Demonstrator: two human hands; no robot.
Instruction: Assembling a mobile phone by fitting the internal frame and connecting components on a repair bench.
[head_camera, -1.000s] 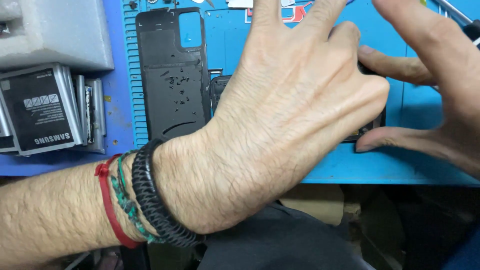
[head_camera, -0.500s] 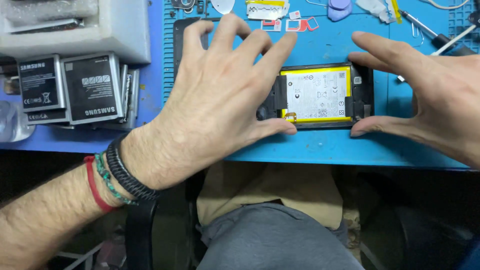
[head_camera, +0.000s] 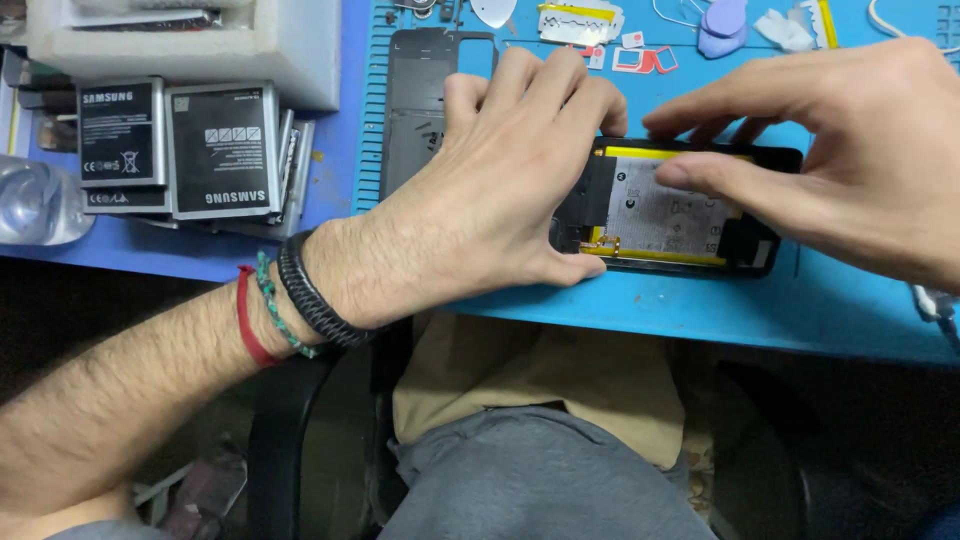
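- An opened smartphone (head_camera: 680, 210) lies flat at centre frame on a blue work mat (head_camera: 700, 310) near the front edge of the table, its back already off and its yellow-edged battery (head_camera: 670, 215) still seated in the frame.
- The left hand (head_camera: 480, 210) clamps the phone's left end: thumb along the near edge, fingers curled over the far edge, a firm, nearly closed grip on the body.
- The right hand (head_camera: 850, 160) reaches in from the right of the frame, fingers loosely spread; its thumb presses on the battery face and its fingertips touch the phone's far edge. It holds nothing else.
- The removed black back cover (head_camera: 415, 110) lies just left of the phone, partly hidden behind the left hand.
- Judged from this, disassembly stands at an early-to-middle stage: cover off, battery exposed but not lifted out.
- A stack of loose phone batteries (head_camera: 200, 150) sits at upper left; small tools and plastic picks (head_camera: 720, 20) line the top edge.
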